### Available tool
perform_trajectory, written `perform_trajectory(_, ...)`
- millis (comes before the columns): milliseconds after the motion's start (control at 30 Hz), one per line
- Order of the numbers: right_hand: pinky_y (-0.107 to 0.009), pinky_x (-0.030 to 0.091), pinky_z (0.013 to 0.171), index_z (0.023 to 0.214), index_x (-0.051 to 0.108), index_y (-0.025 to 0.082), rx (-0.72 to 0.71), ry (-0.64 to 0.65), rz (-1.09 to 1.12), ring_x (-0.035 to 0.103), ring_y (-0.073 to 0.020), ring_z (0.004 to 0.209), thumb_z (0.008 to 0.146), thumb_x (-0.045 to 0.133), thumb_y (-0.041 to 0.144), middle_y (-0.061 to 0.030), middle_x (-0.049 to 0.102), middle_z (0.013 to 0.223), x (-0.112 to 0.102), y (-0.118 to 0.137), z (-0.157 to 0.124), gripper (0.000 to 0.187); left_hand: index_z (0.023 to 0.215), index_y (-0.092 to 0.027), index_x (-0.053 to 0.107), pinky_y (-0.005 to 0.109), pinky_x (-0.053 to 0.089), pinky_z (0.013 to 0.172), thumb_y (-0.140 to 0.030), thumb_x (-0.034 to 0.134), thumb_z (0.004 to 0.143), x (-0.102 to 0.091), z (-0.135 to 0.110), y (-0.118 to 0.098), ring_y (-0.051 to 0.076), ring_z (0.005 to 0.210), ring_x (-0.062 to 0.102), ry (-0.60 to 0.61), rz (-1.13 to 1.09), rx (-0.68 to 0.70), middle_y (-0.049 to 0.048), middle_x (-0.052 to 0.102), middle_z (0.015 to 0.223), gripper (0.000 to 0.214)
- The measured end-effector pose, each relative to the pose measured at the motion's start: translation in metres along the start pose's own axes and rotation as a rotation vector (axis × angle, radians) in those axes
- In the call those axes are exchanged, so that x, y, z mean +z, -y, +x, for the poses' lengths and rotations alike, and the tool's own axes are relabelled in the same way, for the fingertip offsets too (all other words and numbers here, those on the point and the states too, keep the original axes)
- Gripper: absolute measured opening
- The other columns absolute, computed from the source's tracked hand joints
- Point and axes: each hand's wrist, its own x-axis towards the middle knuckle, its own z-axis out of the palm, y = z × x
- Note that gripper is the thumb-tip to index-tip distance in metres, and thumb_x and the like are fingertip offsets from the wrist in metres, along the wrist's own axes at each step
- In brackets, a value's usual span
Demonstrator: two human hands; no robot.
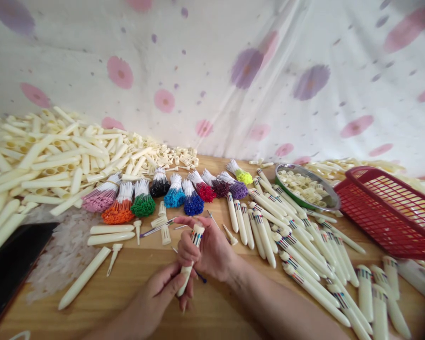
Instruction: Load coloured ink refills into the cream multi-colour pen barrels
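Both hands hold one cream multi-colour pen (192,255) upright over the wooden table (127,293). My left hand (159,295) pinches its lower barrel. My right hand (207,248) is closed around its upper end, where coloured sliders show. A thin refill with a blue tip (201,278) pokes out under my right hand. Bundles of coloured refills (141,200) lie just beyond the hands: pink, orange, green, black, blue, red, purple and yellow.
A big heap of cream pen barrels (42,156) fills the left. Several assembled pens (304,255) lie to the right. A metal bowl of small cream parts (306,189) and a red basket (393,212) stand at the far right. Loose barrels (111,233) lie near my left hand. A dark flat object (10,264) sits at the left edge.
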Motion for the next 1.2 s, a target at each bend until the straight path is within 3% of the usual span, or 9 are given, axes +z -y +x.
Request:
perform_trajectory(100,-0.022,0.038,0.05,0.096,0.054,0.019,-0.059,-0.081,-0.009,0.045,-0.0095,0.045,0.088,0.037,0.044,0.004,0.053,0.05,0.003,-0.004,0.001,0.031,0.081,-0.015,0.059,0.025,0.043,0.057,-0.052,0.056,0.078,-0.001,0.002,0.0,0.012,0.058,0.053,-0.04,-0.02,0.013,0.0004,0.059,0.067,0.038)
perform_trajectory(233,-0.023,0.043,0.053,0.099,0.053,0.019,-0.101,-0.138,-0.047,0.056,-0.0124,0.059,0.08,0.048,0.059,-0.0017,0.065,0.071,0.009,-0.009,0.001,0.044,0.093,-0.016,0.055,0.026,0.045,0.054,-0.053,0.06,0.074,-0.003,0.002,0.002,0.013,0.054,0.055,-0.108,-0.063,0.02,-0.0002,0.06,0.066,0.042)
perform_trajectory(367,-0.022,0.044,0.053,0.107,0.049,0.019,-0.134,-0.145,-0.117,0.059,-0.0134,0.068,0.075,0.064,0.045,-0.0041,0.067,0.085,0.012,-0.008,0.0,0.043,0.09,-0.016,0.054,0.027,0.046,0.052,-0.052,0.057,0.077,-0.002,0.001,0.001,0.013,0.052,0.055,-0.116,-0.085,0.021,-0.0008,0.059,0.064,0.039)
perform_trajectory(600,-0.023,0.046,0.068,0.106,0.048,0.02,-0.174,-0.199,-0.16,0.06,-0.0101,0.073,0.073,0.069,0.027,-0.0052,0.066,0.097,0.013,-0.012,-0.001,0.04,0.078,-0.015,0.056,0.026,0.045,0.05,-0.055,0.064,0.069,0.003,0.0,-0.006,0.012,0.049,0.055,-0.11,-0.178,-0.049,-0.0002,0.059,0.061,0.042)
perform_trajectory(867,-0.024,0.046,0.064,0.115,0.04,0.022,-0.176,-0.196,-0.201,0.061,-0.0118,0.07,0.073,0.067,0.03,-0.0035,0.067,0.092,0.008,-0.016,-0.002,0.051,0.079,-0.016,0.055,0.027,0.044,0.052,-0.056,0.062,0.071,0.002,-0.001,-0.004,0.011,0.047,0.052,-0.063,-0.174,-0.066,-0.0022,0.057,0.059,0.042)
perform_trajectory(1067,-0.023,0.042,0.053,0.115,0.044,0.018,-0.091,-0.156,-0.08,0.054,-0.0113,0.056,0.08,0.051,0.052,-0.0028,0.066,0.074,0.007,-0.007,-0.001,0.049,0.078,-0.016,0.053,0.026,0.044,0.053,-0.054,0.058,0.076,0.001,0.0,-0.003,0.011,0.05,0.052,-0.037,-0.105,-0.05,-0.0018,0.056,0.062,0.038)
perform_trajectory(1200,-0.023,0.041,0.052,0.115,0.044,0.018,-0.128,-0.167,-0.15,0.053,-0.0117,0.056,0.079,0.057,0.046,-0.0023,0.066,0.076,0.008,-0.009,-0.002,0.047,0.078,-0.016,0.053,0.025,0.045,0.052,-0.056,0.061,0.072,0.002,-0.001,-0.004,0.01,0.049,0.051,-0.036,-0.137,-0.066,-0.0023,0.056,0.06,0.041)
